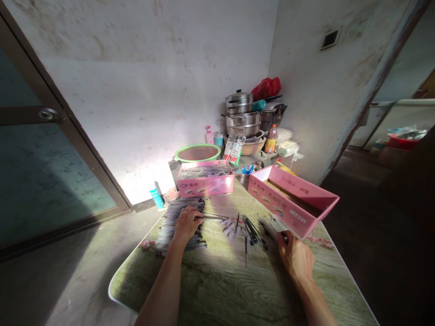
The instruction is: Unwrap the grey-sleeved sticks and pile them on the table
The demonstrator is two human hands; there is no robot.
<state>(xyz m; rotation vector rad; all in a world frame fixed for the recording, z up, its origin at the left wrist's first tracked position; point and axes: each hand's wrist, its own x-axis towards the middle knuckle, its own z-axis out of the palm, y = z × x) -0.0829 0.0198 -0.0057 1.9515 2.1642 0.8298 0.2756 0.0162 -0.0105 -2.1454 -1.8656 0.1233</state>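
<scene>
My left hand (186, 224) rests over a wide pile of slim pens (168, 226) with dark ends. Its thumb and forefinger pinch one thin pen (215, 217) that points to the right. My right hand (296, 256) has its fingers curled closed at the near end of a pale bunch of pens (272, 224); what lies inside the fingers is mostly hidden. Between the hands are a bunch of black pens (253, 232) and a scatter of small whitish translucent pieces (231, 229), with a few loose thin sticks among them.
A pink box (205, 186) filled with pens stands at the table's back. Another pink box (288, 206), its brown inner floor showing, sits at the right. Behind are a green-rimmed basin (197, 159), stacked steamer pots (242, 120) and a bottle (271, 139). A blue-white tube (156, 198) stands at left.
</scene>
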